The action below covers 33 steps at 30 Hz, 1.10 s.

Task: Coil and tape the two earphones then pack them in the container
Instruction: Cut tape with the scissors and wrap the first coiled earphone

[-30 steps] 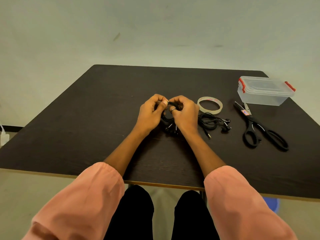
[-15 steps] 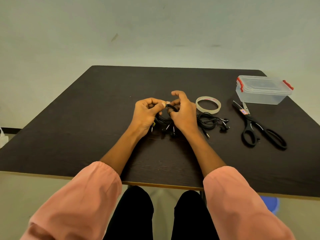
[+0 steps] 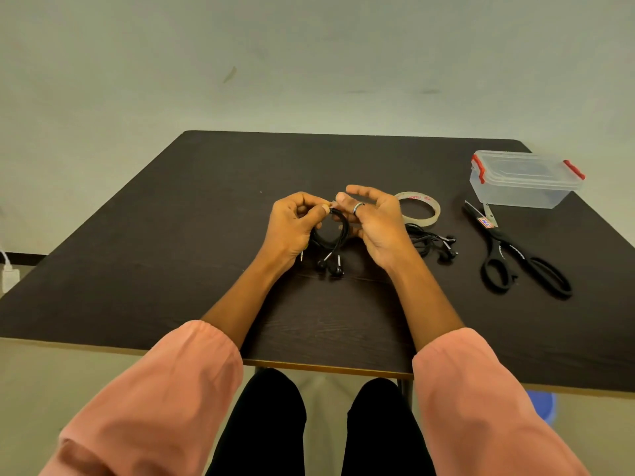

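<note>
My left hand pinches a coiled black earphone just above the middle of the table; its buds and plug dangle below. My right hand is beside the coil, with its fingers spread and its thumb and forefinger touching the top of the coil, where a bit of tape shows. A second black earphone lies bundled on the table to the right of my right hand. The roll of clear tape lies flat behind it. A clear container with red clips stands shut at the back right.
Black scissors lie on the dark table, in front of the container and right of the loose earphone. A white charger shows past the table's left edge. A blue object sits on the floor under the table's right side.
My hands have drawn slightly apart at the coil. The right hand's fingers have opened and lifted, while the left hand keeps its pinch on the coil.
</note>
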Each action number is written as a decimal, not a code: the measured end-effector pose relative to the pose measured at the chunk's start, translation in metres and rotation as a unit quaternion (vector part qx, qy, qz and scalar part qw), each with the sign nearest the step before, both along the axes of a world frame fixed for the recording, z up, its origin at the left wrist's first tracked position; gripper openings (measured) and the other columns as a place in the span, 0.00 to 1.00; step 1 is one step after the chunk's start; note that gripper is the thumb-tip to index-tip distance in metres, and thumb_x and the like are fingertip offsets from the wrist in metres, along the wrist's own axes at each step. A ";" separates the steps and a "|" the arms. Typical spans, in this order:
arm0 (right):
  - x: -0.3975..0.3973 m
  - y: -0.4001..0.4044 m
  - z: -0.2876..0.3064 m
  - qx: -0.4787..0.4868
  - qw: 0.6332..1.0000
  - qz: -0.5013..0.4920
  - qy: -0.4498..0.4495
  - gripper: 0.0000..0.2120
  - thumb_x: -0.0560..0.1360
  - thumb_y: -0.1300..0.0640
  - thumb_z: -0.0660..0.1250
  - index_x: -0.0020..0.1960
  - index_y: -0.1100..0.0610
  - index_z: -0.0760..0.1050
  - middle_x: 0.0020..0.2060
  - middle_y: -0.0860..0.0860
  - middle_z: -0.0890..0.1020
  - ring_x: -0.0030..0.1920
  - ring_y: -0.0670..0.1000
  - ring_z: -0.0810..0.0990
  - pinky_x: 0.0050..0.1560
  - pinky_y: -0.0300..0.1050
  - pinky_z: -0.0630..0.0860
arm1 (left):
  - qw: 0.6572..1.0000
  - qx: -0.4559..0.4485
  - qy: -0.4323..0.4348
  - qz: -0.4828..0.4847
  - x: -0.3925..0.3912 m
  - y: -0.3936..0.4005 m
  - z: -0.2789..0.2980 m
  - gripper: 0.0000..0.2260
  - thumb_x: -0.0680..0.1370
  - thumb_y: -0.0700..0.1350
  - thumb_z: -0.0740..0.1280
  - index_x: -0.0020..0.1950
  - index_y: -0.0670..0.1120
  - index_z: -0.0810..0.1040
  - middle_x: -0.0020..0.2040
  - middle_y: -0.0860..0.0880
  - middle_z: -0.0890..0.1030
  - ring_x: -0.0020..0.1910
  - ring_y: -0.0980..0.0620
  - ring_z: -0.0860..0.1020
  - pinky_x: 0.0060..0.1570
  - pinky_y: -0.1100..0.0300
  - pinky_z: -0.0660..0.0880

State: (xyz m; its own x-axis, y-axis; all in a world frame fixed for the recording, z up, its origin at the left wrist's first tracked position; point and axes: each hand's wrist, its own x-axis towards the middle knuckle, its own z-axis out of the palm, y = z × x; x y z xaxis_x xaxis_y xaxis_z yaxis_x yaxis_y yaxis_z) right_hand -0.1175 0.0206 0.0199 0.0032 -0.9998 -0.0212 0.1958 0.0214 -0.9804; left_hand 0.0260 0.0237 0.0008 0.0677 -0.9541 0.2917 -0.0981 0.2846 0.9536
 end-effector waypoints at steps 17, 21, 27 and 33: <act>0.000 -0.003 -0.008 -0.239 0.935 -0.058 0.256 0.20 0.73 0.71 0.67 0.62 0.55 0.74 0.40 0.51 0.81 0.42 0.47 0.82 0.47 0.44 0.81 | 0.996 -0.022 -0.087 -0.006 0.000 -0.002 -0.006 0.03 0.78 0.39 0.67 0.47 0.45 0.80 0.42 0.50 0.83 0.36 0.60 0.79 0.39 0.64 0.76; 0.001 -0.002 -0.009 -0.298 0.904 -0.065 0.299 0.23 0.71 0.74 0.63 0.63 0.58 0.73 0.40 0.54 0.79 0.43 0.49 0.80 0.46 0.43 0.79 | 0.997 -0.014 -0.078 0.002 -0.001 -0.001 -0.006 0.03 0.78 0.39 0.66 0.49 0.43 0.80 0.42 0.47 0.84 0.36 0.59 0.80 0.39 0.63 0.76; 0.001 -0.005 -0.011 -0.249 0.933 -0.082 0.246 0.26 0.72 0.74 0.64 0.66 0.55 0.69 0.40 0.54 0.80 0.43 0.51 0.81 0.47 0.41 0.80 | 0.996 -0.022 -0.089 0.004 -0.002 0.001 -0.004 0.02 0.76 0.39 0.70 0.48 0.44 0.82 0.41 0.48 0.85 0.38 0.53 0.82 0.40 0.61 0.79; -0.001 -0.010 -0.011 -0.175 0.967 -0.098 0.159 0.32 0.72 0.72 0.68 0.71 0.53 0.64 0.40 0.53 0.81 0.45 0.50 0.82 0.52 0.49 0.81 | 0.994 -0.026 -0.105 -0.026 -0.001 0.001 -0.003 0.04 0.74 0.39 0.72 0.47 0.46 0.83 0.42 0.49 0.84 0.39 0.54 0.81 0.42 0.62 0.79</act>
